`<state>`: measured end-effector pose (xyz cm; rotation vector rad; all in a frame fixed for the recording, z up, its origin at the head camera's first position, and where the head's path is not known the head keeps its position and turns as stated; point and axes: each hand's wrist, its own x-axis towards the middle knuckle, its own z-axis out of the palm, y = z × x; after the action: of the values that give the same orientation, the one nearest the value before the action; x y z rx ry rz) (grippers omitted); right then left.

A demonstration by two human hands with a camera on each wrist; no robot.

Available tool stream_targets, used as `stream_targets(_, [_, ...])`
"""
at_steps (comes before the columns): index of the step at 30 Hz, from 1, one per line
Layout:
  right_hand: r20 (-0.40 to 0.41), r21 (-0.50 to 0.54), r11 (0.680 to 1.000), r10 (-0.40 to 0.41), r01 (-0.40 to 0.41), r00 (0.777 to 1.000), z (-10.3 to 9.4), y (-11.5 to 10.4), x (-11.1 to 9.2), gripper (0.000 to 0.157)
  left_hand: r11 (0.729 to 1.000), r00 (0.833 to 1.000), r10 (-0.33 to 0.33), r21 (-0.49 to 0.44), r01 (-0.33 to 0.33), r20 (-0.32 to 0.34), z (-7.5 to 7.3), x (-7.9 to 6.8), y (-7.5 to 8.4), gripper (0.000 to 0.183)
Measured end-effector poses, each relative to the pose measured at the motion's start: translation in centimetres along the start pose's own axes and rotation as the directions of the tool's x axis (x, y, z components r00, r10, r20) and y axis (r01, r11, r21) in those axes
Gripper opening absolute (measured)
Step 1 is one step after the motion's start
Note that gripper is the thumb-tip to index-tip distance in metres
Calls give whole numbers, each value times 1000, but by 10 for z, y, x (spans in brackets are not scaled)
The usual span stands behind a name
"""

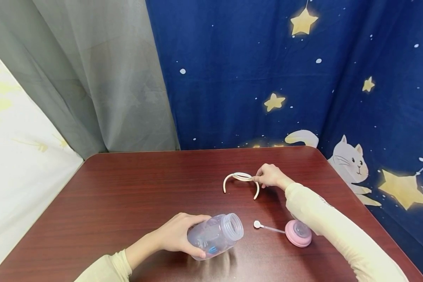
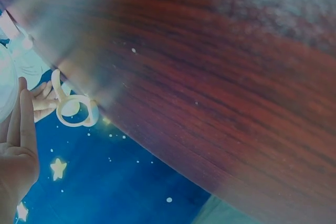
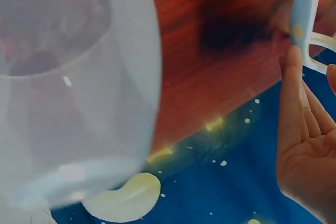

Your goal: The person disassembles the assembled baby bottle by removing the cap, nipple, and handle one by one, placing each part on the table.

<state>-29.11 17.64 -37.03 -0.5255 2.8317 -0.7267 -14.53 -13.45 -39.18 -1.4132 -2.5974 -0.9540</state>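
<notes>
My left hand [image 1: 183, 233] grips a clear, empty-looking baby bottle [image 1: 211, 237] round its body. The bottle leans on its side, its open threaded neck [image 1: 234, 227] turned to the right. Farther back, my right hand [image 1: 269, 175] pinches the right side of a cream two-armed bottle handle [image 1: 257, 190] by its ring. In the right wrist view, a handle arm [image 3: 303, 17] shows blue and yellow patches beside the fingers. The left wrist view catches only the bottle's edge [image 2: 6, 85] beside my left hand.
Under my right forearm lies a pink bottle cap [image 1: 297, 235] with a clear teat and a straw [image 1: 273, 228] ending in a white weight [image 1: 257, 224]. The brown table [image 1: 134, 184] reaches back to grey and blue curtains [image 1: 232, 78].
</notes>
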Motion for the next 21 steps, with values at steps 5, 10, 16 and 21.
stream_targets(5, [-59,-83,996,-47,42,997,-8,-7,-4,21,1000,1000,-3,-4,3,0,0,0,1,66])
stream_targets(10, [-106,-91,994,-74,65,992,-15,-15,-9,24,1000,1000,-14,-8,14,4,0,0,1,66])
stream_targets(16, [-158,-88,993,-94,81,983,-25,-23,-16,28,999,1000,-21,-28,22,9,1,1,2,66])
stream_targets(21, [-193,-104,991,-103,84,976,-31,-27,-22,28,1000,1000,-17,-21,17,-1,1,0,1,64])
